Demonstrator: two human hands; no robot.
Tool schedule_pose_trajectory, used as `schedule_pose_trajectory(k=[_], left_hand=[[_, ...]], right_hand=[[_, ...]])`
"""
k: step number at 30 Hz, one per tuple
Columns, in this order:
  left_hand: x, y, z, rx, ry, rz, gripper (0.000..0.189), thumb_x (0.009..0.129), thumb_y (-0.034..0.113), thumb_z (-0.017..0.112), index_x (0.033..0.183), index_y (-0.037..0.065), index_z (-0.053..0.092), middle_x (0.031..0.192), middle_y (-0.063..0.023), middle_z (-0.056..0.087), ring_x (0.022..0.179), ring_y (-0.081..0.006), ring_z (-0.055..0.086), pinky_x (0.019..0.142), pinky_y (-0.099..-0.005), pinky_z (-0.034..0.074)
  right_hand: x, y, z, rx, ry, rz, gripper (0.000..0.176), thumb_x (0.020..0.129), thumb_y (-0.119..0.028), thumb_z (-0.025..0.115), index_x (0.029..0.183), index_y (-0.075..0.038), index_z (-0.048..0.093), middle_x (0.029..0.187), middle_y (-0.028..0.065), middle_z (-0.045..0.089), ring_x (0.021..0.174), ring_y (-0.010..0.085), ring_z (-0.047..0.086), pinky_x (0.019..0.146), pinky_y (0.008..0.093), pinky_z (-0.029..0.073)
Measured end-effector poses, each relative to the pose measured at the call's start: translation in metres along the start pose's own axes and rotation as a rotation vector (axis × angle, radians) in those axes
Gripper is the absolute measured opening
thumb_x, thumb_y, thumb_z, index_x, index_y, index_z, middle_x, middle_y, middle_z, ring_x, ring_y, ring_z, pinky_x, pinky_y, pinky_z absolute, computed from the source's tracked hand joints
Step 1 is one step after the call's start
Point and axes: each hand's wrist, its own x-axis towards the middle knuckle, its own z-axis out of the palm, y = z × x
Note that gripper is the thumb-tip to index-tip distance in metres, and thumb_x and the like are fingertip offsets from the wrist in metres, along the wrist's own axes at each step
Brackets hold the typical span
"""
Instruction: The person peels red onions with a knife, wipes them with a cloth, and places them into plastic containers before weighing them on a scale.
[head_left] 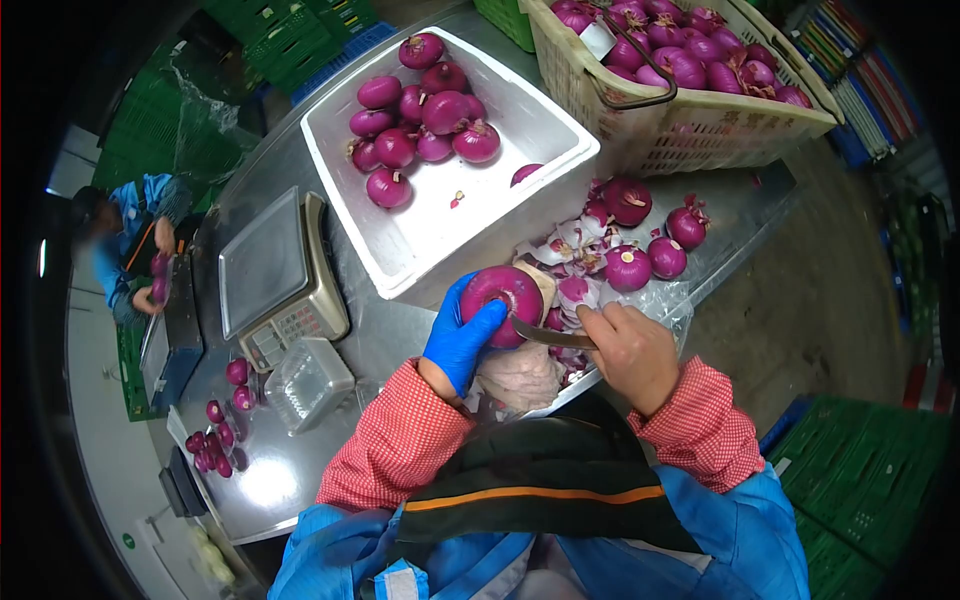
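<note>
Can't see the handle of the knife (552,336) — wrapped in the right hand (634,358) — or most fingertips of the left hand (458,335), behind the held onion (500,283). Getting just a sliver of another onion (526,172) past the white box (512,226). Can't read the keypad (290,330), too tiny. Can't follow the cream crate (690,132) beyond the top edge.

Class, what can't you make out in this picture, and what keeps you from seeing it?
All in the head view:
Underside of the onion in the left hand: faces away.
Handle of the knife: hidden by the right hand.
Lower part of the lone onion: hidden by the white box's near wall.
Key labels on the scale: too small.
</note>
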Motion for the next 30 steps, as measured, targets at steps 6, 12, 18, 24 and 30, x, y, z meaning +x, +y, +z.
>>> schedule_pose_trajectory(k=[6,12,18,24,30], left_hand=[[-0.001,-0.005,0.002,0.149,0.049,0.05,0.062,0.086,0.025,0.077,0.134,0.002,0.046,0.122,-0.0131,0.06,0.112,-0.0216,0.059,0.099,-0.0345,0.049],[-0.002,-0.005,0.005,0.126,0.065,-0.032,0.063,0.087,0.029,0.076,0.133,0.0,0.045,0.121,-0.0143,0.06,0.11,-0.0215,0.06,0.098,-0.0341,0.05],[-0.001,-0.005,0.009,0.081,0.13,-0.069,0.062,0.087,0.028,0.076,0.132,-0.001,0.045,0.121,-0.0152,0.06,0.108,-0.0217,0.061,0.095,-0.0333,0.052],[0.004,-0.017,-0.003,0.081,0.14,-0.04,0.06,0.087,0.024,0.075,0.132,-0.002,0.045,0.121,-0.0154,0.059,0.107,-0.0225,0.062,0.095,-0.0341,0.052],[0.005,-0.006,-0.005,-0.062,0.055,-0.094,0.059,0.088,0.021,0.074,0.134,-0.001,0.044,0.122,-0.0144,0.06,0.11,-0.0243,0.062,0.096,-0.036,0.053]], right_hand=[[-0.005,0.007,0.012,-0.06,0.032,0.001,0.034,0.076,-0.013,0.07,0.109,-0.007,0.066,0.078,0.0042,0.054,0.069,0.0212,0.059,0.057,0.0331,0.05],[-0.004,0.006,0.022,-0.152,0.092,0.043,0.033,0.08,-0.015,0.067,0.112,-0.006,0.068,0.078,0.004,0.053,0.066,0.0199,0.057,0.055,0.0315,0.049],[-0.004,-0.003,0.039,0.057,0.052,0.169,0.029,0.085,-0.014,0.066,0.113,-0.007,0.067,0.087,0.0078,0.061,0.075,0.0273,0.063,0.064,0.0363,0.053],[-0.006,-0.006,0.059,0.828,-0.134,0.568,0.03,0.102,-0.026,0.049,0.112,-0.005,0.068,0.074,0.0177,0.063,0.071,0.0336,0.063,0.065,0.0381,0.047],[-0.003,-0.007,0.028,0.453,-0.136,0.326,0.026,0.09,-0.023,0.062,0.111,-0.007,0.064,0.091,0.0121,0.067,0.084,0.0312,0.067,0.071,0.0414,0.053]])
